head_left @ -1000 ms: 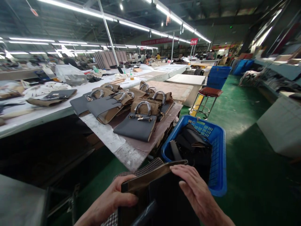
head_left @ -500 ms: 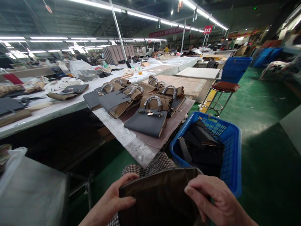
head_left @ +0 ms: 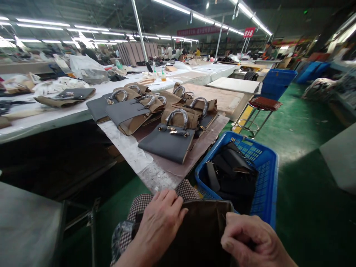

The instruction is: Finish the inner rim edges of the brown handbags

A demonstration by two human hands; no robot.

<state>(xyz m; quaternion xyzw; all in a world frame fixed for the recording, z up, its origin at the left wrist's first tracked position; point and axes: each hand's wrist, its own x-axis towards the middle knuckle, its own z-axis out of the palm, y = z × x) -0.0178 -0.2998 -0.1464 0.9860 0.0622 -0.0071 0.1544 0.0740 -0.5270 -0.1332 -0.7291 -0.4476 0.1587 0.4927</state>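
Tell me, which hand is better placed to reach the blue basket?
Probably the right hand: it holds the edge of the dark bag nearer the blue basket; the left hand is farther off.

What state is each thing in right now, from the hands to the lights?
Dark brown piece: held at its right edge
Left hand: bent over its upper edge
Right hand: pinching its right edge
Front gray bag: lying down, handle wrapped in plastic
Blue basket: open-topped, holding dark pieces
Stool: upright
Ceiling lights: lit
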